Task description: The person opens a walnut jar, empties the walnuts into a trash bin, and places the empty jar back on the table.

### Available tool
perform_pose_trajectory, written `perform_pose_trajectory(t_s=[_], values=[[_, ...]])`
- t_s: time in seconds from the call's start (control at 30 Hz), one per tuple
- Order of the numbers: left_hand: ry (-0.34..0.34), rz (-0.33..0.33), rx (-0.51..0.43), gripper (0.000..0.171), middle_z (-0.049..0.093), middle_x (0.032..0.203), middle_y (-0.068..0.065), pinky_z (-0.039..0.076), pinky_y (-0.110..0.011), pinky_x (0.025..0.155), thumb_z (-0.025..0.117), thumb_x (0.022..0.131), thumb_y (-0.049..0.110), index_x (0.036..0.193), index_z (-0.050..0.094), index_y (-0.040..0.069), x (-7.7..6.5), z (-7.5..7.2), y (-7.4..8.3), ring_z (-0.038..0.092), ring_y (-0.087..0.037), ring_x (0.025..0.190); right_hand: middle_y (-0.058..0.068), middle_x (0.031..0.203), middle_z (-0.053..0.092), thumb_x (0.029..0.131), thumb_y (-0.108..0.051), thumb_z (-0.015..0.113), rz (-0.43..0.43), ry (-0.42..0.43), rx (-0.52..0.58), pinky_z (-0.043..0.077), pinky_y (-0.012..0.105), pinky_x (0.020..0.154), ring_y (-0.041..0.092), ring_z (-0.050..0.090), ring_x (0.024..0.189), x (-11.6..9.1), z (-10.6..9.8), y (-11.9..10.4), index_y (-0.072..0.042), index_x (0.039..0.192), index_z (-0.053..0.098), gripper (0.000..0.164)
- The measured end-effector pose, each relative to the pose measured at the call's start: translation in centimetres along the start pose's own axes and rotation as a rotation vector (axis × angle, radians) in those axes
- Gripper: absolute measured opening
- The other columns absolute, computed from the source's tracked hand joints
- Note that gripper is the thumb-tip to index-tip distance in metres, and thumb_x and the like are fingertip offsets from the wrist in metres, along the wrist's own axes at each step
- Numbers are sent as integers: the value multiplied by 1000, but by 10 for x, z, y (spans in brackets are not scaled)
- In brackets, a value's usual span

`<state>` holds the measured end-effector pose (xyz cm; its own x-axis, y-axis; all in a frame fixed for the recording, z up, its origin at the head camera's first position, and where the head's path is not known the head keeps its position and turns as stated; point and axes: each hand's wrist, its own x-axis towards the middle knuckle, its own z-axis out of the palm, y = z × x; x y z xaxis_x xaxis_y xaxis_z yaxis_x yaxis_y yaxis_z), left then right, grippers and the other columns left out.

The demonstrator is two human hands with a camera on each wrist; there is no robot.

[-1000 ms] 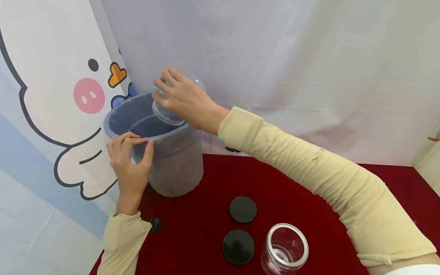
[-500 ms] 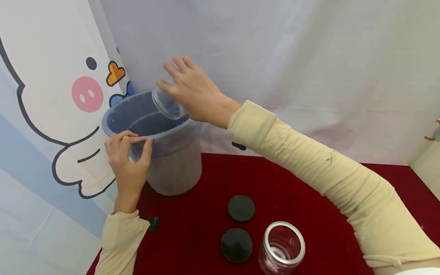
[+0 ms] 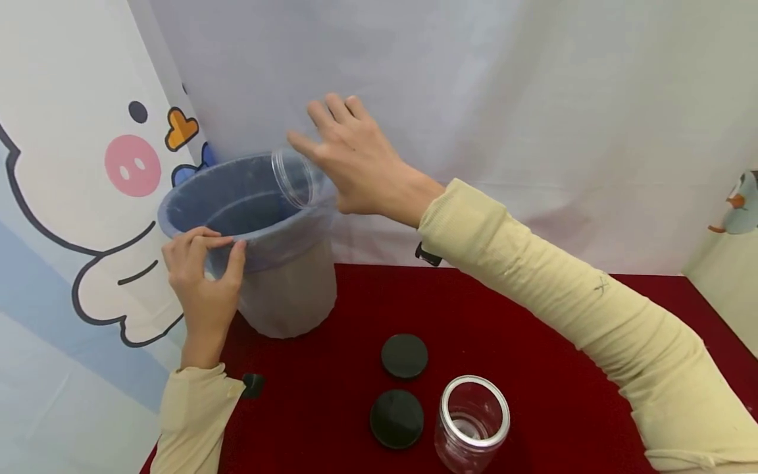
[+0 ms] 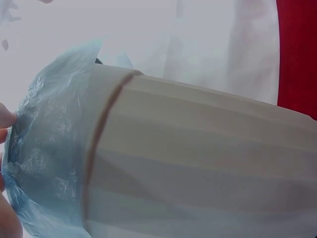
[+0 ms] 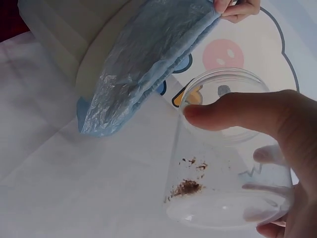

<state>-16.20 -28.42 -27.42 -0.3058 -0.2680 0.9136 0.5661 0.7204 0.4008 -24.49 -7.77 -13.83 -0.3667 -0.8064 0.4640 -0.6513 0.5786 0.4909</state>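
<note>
A clear jar (image 5: 185, 148) is in my right hand (image 3: 361, 161), thumb near the rim and other fingers round the far wall. It tilts with its mouth toward the bin opening and overlaps the bin's far right rim in the head view. Dark brown crumbs (image 5: 188, 187) cling inside it near the bottom. My left hand (image 3: 204, 283) pinches the near rim of the grey bin (image 3: 290, 289) between thumb and fingers, where a thin blue bag (image 4: 54, 134) is folded over the edge.
Two round black lids (image 3: 404, 356) (image 3: 397, 419) lie on the red tablecloth (image 3: 320, 395). Beside them a second clear jar (image 3: 453, 444) stands upright without a lid. A white curtain (image 3: 533, 131) hangs behind, and a cartoon-printed sheet (image 3: 71, 217) borders the left.
My right hand has drawn the jar up and to the right, and its mouth has turned from downward to more sideways. The left hand keeps its pinch on the rim.
</note>
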Motion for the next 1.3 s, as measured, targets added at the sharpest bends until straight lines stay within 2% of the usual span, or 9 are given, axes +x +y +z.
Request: perform_pose_trajectory(t_s=[0.1,0.27,0.5,0.7,1.3], values=[[0,1,0,13,56,90,-32,29,-33,86,69,76,-4,80,61,-14,1,-1,3,43,-36,92,16,116,46,60,-18,65,15,23,22,32,41,85,33,39,100,-4,0,3,-14,130,51,71],[3,-3,7,13,56,90,-32,29,-31,86,69,76,-4,80,61,-14,2,0,3,42,-20,94,15,109,47,58,-15,60,28,54,43,32,39,81,31,38,93,-10,1,6,-13,130,51,72],[6,-14,8,13,56,90,-32,29,-30,87,68,76,-4,80,61,-14,3,0,3,44,-24,95,14,105,45,60,-23,66,61,61,76,30,38,79,30,35,89,-21,5,9,-13,133,49,76],[8,-14,10,13,56,90,-32,29,-31,89,69,76,-4,80,61,-14,1,0,2,38,-6,97,13,100,44,60,-30,70,90,84,112,30,37,76,29,36,88,-31,8,13,-11,126,50,71],[1,-26,8,15,56,91,-32,28,-30,91,68,76,-3,80,60,-15,-1,3,6,37,-4,98,13,99,43,54,-34,73,140,86,189,30,36,72,29,36,83,-57,9,23,-7,123,48,78]])
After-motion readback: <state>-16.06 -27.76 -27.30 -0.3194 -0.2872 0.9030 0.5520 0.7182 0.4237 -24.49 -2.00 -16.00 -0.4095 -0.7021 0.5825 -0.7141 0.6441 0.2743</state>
